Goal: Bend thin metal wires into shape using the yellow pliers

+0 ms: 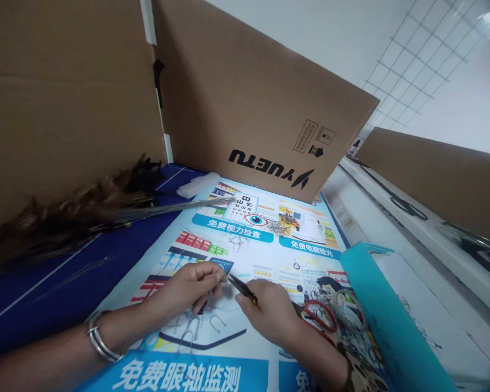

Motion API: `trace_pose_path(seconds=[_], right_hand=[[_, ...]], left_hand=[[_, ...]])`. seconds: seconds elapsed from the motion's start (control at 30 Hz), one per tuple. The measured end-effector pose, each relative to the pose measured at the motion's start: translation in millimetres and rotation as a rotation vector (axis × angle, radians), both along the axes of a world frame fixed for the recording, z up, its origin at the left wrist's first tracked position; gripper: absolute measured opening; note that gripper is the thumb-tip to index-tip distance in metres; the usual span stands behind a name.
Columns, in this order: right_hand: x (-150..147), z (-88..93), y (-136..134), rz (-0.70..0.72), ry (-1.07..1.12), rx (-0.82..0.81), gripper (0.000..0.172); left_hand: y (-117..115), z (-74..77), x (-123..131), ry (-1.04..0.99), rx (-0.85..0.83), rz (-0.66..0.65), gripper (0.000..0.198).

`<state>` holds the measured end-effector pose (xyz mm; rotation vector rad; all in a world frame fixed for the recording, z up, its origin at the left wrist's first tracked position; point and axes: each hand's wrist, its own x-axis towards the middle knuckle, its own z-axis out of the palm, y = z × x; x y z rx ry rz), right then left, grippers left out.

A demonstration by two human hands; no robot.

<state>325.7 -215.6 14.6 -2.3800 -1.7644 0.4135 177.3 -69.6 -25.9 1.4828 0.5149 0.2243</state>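
Note:
My left hand [200, 284], with silver bangles at its wrist, is closed in a pinch over the printed sheet [265, 332]. What lies between its fingertips is too small to make out. My right hand [269, 306] grips a pair of scissors [242, 287] with dark pointed blades and a brass-coloured pivot. The blade tips are right by the left fingertips. Their handles are hidden in the right palm. Below the left hand lie several bent wire pieces, including a U-shaped one [218, 322].
Brown feathery strands [77, 204] with long wire stems lie at left. Cardboard walls [253, 109] rise behind. At right are red-handled scissors [330, 321], a clear tape roll [350, 310], tangled wire bits [361, 348] and a turquoise box [375, 294]. A white case [198, 185] sits at the back.

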Motion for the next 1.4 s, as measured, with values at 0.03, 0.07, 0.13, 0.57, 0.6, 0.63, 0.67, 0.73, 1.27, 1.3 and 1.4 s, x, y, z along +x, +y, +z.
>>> trace_pose_path(seconds=[0.03,0.07,0.13,0.57,0.6,0.63,0.67,0.73,1.27,1.3,1.4], right_hand=[[-1.3,0.8,-0.1,0.006,-0.020,0.009,0.029],[-2.5,1.5,-0.2,0.011,-0.038,0.015,0.028],[-4.5,2.2,-0.1,0.012,-0.068,0.017,0.028],[-4.3,-0.6,-0.3,0.034,-0.130,0.021,0.025],[-3.9,-0.9,0.0,0.037,-0.128,0.025,0.024],[-3.4,-1.4,0.2,0.042,-0.126,0.027,0.024],[-2.8,-2.1,0.3,0.045,-0.125,0.028,0.024],[-1.9,-3.8,0.1,0.052,-0.124,0.032,0.024],[-0.8,-4.7,0.5,0.082,-0.110,0.015,0.025],[-1.0,-4.4,0.5,0.082,-0.109,0.015,0.025],[-1.1,-3.6,0.6,0.081,-0.103,0.012,0.026]], left_hand=[[0.2,-0.6,-0.2,0.004,0.032,0.004,0.039],[0.3,-1.1,-0.4,0.005,0.059,0.004,0.038],[-0.1,-2.2,-0.7,0.003,0.100,-0.005,0.036],[-1.8,-6.0,-1.2,-0.004,0.098,-0.066,0.033],[-1.7,-5.9,-0.8,-0.001,0.092,-0.068,0.033],[-1.7,-5.7,-0.4,0.001,0.090,-0.069,0.033],[-1.6,-5.4,0.0,0.003,0.090,-0.071,0.034],[-1.4,-4.5,0.3,0.003,0.089,-0.075,0.035],[-2.7,-1.7,-0.7,0.008,0.105,-0.076,0.035],[-3.1,-0.9,-0.6,0.010,0.114,-0.071,0.035],[-3.8,0.9,-0.8,0.020,0.147,-0.059,0.035]])
